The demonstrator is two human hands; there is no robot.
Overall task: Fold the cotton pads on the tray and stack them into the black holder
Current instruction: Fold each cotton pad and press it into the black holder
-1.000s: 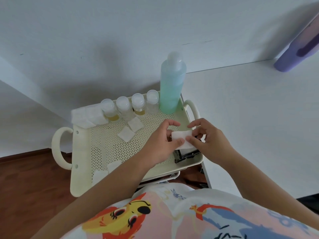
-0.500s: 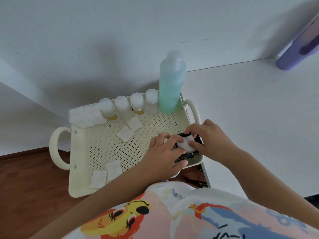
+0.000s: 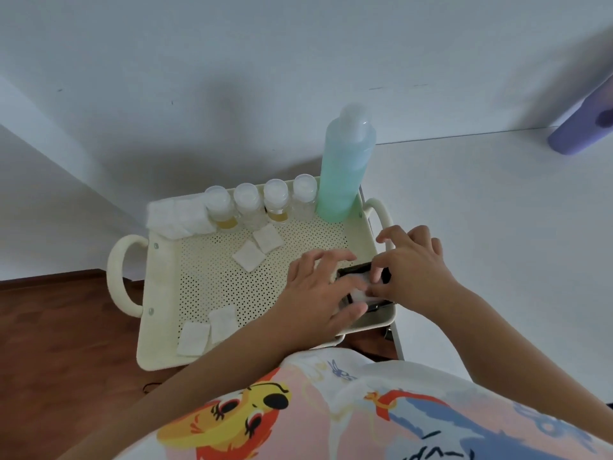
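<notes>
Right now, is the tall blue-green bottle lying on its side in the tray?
No, the tall blue-green bottle stands upright at the far right corner of the tray, next to the row of four small bottles.

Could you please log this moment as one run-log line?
both hands: left hand, right hand | pressing folded pad into black holder | four pads loose on tray
</notes>
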